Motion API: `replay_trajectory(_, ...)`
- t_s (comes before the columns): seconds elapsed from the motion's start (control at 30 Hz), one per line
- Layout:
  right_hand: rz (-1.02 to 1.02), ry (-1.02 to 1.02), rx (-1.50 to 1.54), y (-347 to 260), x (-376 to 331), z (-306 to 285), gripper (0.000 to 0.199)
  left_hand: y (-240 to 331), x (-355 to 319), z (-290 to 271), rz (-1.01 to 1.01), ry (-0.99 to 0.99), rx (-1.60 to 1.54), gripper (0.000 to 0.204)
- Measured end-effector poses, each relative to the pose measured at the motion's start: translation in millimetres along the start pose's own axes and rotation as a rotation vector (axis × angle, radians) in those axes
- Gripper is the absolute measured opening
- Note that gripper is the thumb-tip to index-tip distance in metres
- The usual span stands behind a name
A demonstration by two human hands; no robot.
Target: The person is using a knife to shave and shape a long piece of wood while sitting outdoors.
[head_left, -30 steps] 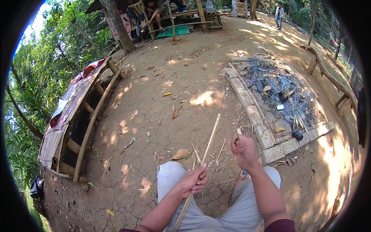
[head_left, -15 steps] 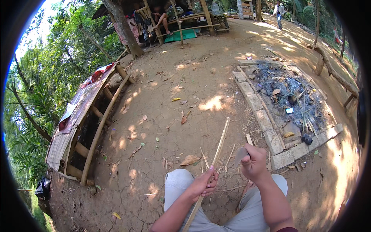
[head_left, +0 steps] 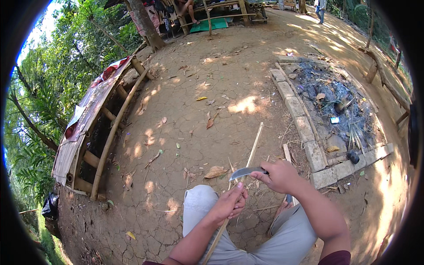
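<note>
A long, thin, pale strip of bamboo or wood (head_left: 255,148) slants up between my knees, its far end over the dirt. My left hand (head_left: 229,204) grips it around the middle, fingers wrapped and thumb pointing up along it. In my right hand (head_left: 280,176) is a knife (head_left: 245,172) with a dark handle and a broad, grey, curved blade. The blade points left and crosses the strip just above my left thumb; whether it cuts in, I cannot tell. Another pale wood piece (head_left: 286,152) lies beyond my right wrist.
Right of me lies a brick-edged fire pit (head_left: 314,155) holding ash and litter. A low bamboo bench (head_left: 115,128) runs along the left. Dry leaves (head_left: 216,172) and thin shavings litter the cracked ground. Farther off are a shelter with a seated person and a standing person (head_left: 320,11).
My right hand has swung the knife leftward and turned it, bringing the blade from beside my right knee onto the strip. My left hand still grips the strip.
</note>
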State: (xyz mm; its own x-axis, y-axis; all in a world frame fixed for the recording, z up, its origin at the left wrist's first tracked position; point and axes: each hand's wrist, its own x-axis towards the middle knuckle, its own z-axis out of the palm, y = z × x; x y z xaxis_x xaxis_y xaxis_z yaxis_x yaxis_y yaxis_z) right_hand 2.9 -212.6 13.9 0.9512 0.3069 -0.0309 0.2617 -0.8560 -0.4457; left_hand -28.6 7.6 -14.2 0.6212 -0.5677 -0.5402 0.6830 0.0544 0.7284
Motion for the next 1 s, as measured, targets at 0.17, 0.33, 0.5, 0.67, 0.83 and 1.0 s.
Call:
replay_trajectory(0.17,-0.096,0.006,0.081,-9.1,0.4,18.7,0.057,-2.3,-0.6,-2.9,-0.015,-0.002,-0.120,0.039)
replay_trajectory(0.33,-0.061,-0.042,0.124,-18.4,1.2,18.3,0.065,0.4,-3.7,-6.3,0.018,-0.019,-0.109,0.039)
replay_trajectory(0.5,-0.072,-0.022,0.271,-19.6,3.4,30.4,0.065,5.3,-8.6,-6.0,0.032,-0.008,-0.120,0.040)
replay_trajectory(0.67,-0.043,-0.061,0.375,-32.1,-3.3,33.8,0.063,-0.2,-6.3,-13.7,0.057,-0.027,-0.202,0.039)
replay_trajectory(0.83,-0.081,0.025,0.291,-35.4,-7.3,45.0,0.063,0.7,-12.1,-12.8,0.078,0.020,-0.183,0.037)
replay_trajectory(1.0,-0.135,0.170,0.141,-36.3,-11.4,55.7,0.059,-3.4,-13.8,-17.1,0.081,-0.007,-0.138,0.042)
